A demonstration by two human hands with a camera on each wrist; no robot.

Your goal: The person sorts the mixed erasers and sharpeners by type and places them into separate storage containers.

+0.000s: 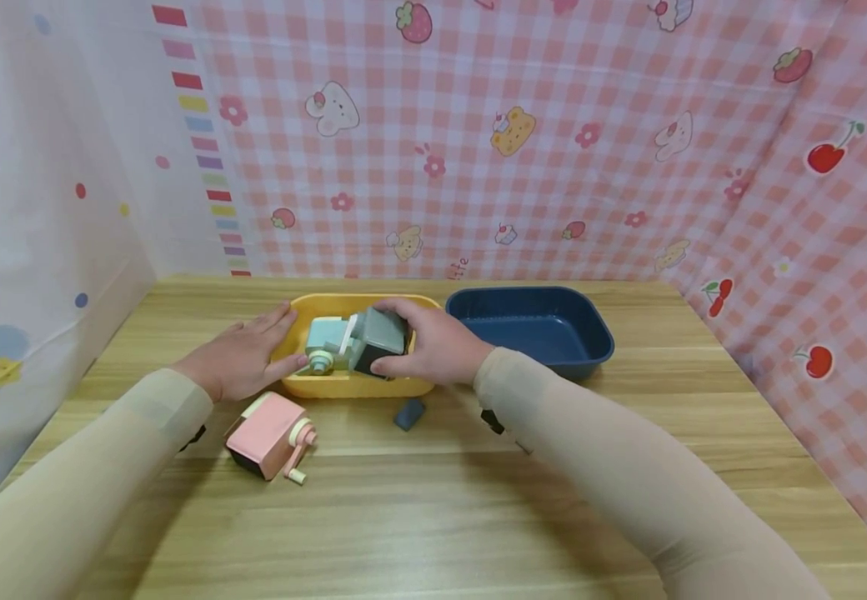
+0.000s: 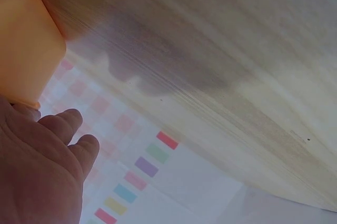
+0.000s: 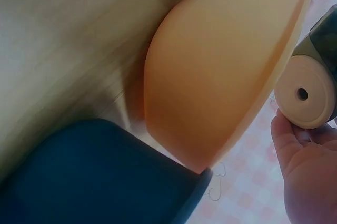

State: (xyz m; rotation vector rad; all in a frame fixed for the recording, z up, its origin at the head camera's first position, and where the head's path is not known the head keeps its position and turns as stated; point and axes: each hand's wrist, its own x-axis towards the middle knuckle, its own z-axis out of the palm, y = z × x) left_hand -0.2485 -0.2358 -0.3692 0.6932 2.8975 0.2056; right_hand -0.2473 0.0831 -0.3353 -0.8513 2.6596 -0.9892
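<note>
My right hand (image 1: 433, 346) grips a mint-green and dark grey pencil sharpener (image 1: 358, 340) just above the yellow tray (image 1: 358, 385). Thumb and fingers curl round its dark body. In the right wrist view the sharpener's cream round end (image 3: 305, 92) shows above my palm (image 3: 310, 176), beside the yellow tray's wall (image 3: 221, 76). My left hand (image 1: 242, 358) lies flat with straight fingers against the tray's left rim, its thumb near the sharpener's crank. The left wrist view shows those fingers (image 2: 58, 145) next to the tray's corner (image 2: 26, 50).
A pink pencil sharpener (image 1: 272, 435) lies on the wooden table (image 1: 433, 517) below my left hand. A small blue-grey piece (image 1: 408, 413) sits in front of the yellow tray. A dark blue tray (image 1: 531, 329) stands right of the yellow one. Checked cloth walls enclose the table.
</note>
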